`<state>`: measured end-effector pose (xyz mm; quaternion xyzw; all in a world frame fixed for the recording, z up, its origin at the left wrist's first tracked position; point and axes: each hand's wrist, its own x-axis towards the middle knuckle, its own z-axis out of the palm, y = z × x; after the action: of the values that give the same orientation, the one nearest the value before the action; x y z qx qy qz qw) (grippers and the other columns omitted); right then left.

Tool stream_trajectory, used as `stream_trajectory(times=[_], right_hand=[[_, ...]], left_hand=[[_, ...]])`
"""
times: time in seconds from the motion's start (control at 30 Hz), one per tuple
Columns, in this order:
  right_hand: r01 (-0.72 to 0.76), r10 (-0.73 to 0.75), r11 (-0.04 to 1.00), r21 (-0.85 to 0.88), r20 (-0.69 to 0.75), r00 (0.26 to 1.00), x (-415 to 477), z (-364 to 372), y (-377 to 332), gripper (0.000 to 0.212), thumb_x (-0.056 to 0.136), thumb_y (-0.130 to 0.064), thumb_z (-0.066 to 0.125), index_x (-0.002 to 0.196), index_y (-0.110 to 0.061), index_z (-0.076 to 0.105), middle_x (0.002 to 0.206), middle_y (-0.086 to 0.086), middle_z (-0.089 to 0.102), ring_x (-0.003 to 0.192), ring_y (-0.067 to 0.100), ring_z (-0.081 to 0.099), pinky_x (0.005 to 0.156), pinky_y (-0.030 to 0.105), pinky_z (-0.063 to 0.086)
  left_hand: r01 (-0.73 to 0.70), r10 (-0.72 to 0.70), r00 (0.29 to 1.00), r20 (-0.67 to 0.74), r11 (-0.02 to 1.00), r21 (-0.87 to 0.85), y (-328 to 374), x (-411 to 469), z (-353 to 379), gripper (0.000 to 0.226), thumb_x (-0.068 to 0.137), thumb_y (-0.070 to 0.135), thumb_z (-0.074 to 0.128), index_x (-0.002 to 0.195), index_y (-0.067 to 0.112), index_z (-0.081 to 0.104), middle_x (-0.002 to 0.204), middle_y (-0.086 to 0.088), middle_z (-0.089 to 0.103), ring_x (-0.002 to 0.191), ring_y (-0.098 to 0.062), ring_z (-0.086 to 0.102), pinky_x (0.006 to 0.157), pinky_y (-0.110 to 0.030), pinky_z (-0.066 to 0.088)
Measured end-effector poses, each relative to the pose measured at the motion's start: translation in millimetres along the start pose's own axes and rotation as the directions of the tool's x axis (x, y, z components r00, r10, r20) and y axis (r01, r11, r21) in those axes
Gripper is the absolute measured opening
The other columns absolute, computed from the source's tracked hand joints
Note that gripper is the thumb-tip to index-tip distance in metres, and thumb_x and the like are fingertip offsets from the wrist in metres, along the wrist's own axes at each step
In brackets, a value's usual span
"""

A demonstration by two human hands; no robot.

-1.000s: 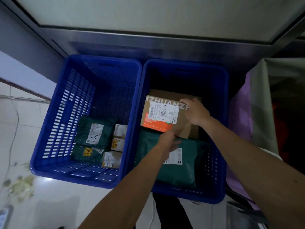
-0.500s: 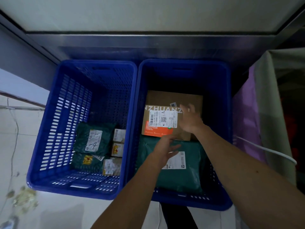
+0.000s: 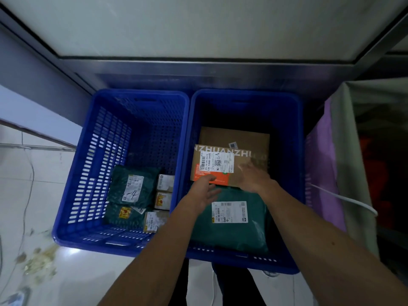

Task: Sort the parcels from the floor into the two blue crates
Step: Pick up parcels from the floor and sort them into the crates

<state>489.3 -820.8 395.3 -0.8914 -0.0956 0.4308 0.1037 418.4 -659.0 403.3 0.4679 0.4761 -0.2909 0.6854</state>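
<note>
Inside right crate, brown labelled carton, open hands above

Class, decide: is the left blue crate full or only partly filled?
Partly filled. The left blue crate holds a few green bags and small boxes near its front; its far floor is bare.

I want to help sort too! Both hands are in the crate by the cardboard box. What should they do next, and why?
Probably lift both hands out and go for another parcel. The cardboard box already lies flat in the right blue crate, partly on a plain one, beside the green mailer bag. The left hand and right hand look open, gripping nothing.
</note>
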Motion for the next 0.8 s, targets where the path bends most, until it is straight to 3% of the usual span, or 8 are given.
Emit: stream_trajectory(times=[0.07,0.13,0.23,0.43,0.63,0.67,0.73,0.8], right_hand=[[-0.041,0.04,0.999,0.032,0.03,0.999,-17.2,9.3,-1.3,0.055,0.097,-0.03,0.049,0.15,-0.016,0.037,0.151,0.012,0.043,0.126,0.031,0.053,0.098,0.041,0.046],[-0.066,0.063,0.997,0.047,0.066,0.996,-37.9,17.5,-0.1,0.056,0.097,-0.03,0.048,0.148,-0.014,0.036,0.142,0.012,0.051,0.114,0.029,0.058,0.088,0.035,0.048],[-0.037,0.044,0.997,-0.064,0.12,0.992,-72.6,22.8,-3.3,0.052,0.103,-0.036,0.044,0.146,-0.008,0.038,0.147,0.016,0.041,0.122,0.033,0.053,0.095,0.04,0.047],[0.042,-0.013,0.982,-0.183,0.157,0.987,-120.3,32.1,-39.9,0.049,0.103,-0.035,0.041,0.145,-0.01,0.043,0.15,0.015,0.041,0.131,0.033,0.048,0.104,0.042,0.044],[0.18,-0.133,0.952,-0.249,0.193,0.972,-141.4,29.3,-101.7,0.052,0.106,-0.034,0.038,0.151,-0.007,0.041,0.148,0.013,0.049,0.125,0.029,0.055,0.097,0.037,0.047],[0.206,-0.162,0.944,-0.257,0.185,0.969,-145.7,28.1,-112.1,0.052,0.107,-0.033,0.037,0.151,-0.006,0.04,0.14,0.012,0.055,0.114,0.027,0.059,0.089,0.036,0.048],[0.236,-0.196,0.932,-0.274,0.165,0.966,-155.0,27.2,-131.9,0.048,0.107,-0.033,0.037,0.145,-0.005,0.046,0.104,0.007,0.06,0.081,0.019,0.055,0.071,0.032,0.044],[0.226,-0.187,0.925,-0.305,0.154,0.97,-158.8,29.2,-150.5,0.043,0.106,-0.032,0.037,0.135,-0.005,0.055,0.086,0.004,0.051,0.072,0.017,0.049,0.072,0.034,0.046]], left_hand=[[-0.021,0.021,1.0,-0.002,0.999,0.029,6.1,-14.7,-5.0,0.04,0.097,0.026,0.058,0.135,0.017,0.05,0.135,-0.012,0.055,0.12,-0.027,0.058,0.106,-0.045,0.046],[-0.044,0.044,0.999,0.002,0.996,0.073,12.5,-31.9,-8.5,0.044,0.097,0.028,0.06,0.137,0.016,0.049,0.137,-0.012,0.055,0.122,-0.027,0.056,0.108,-0.046,0.045],[-0.077,0.077,0.997,0.007,0.988,0.132,18.4,-64.2,-17.6,0.055,0.096,0.031,0.06,0.145,0.011,0.045,0.137,-0.012,0.055,0.122,-0.025,0.056,0.108,-0.045,0.045],[-0.141,0.139,0.99,0.028,0.983,0.114,23.4,-123.5,-40.7,0.069,0.096,0.037,0.061,0.151,0.004,0.036,0.139,-0.012,0.055,0.124,-0.027,0.056,0.104,-0.043,0.048],[-0.166,0.167,0.986,0.0,0.982,0.092,17.2,-174.7,-91.9,0.055,0.1,0.037,0.056,0.144,0.006,0.045,0.138,-0.014,0.056,0.122,-0.028,0.059,0.11,-0.047,0.044],[-0.174,0.175,0.985,-0.006,0.98,0.101,15.6,-180.7,-104.9,0.053,0.1,0.038,0.056,0.141,0.006,0.047,0.135,-0.013,0.059,0.119,-0.027,0.061,0.109,-0.046,0.046],[-0.179,0.183,0.983,-0.027,0.979,0.099,12.6,-189.7,-131.5,0.05,0.099,0.04,0.056,0.137,0.007,0.05,0.131,-0.012,0.062,0.117,-0.026,0.063,0.106,-0.045,0.047],[-0.187,0.193,0.98,-0.055,0.977,0.101,9.9,-197.0,-155.9,0.048,0.099,0.04,0.056,0.135,0.008,0.052,0.13,-0.012,0.063,0.117,-0.026,0.062,0.104,-0.044,0.049]])
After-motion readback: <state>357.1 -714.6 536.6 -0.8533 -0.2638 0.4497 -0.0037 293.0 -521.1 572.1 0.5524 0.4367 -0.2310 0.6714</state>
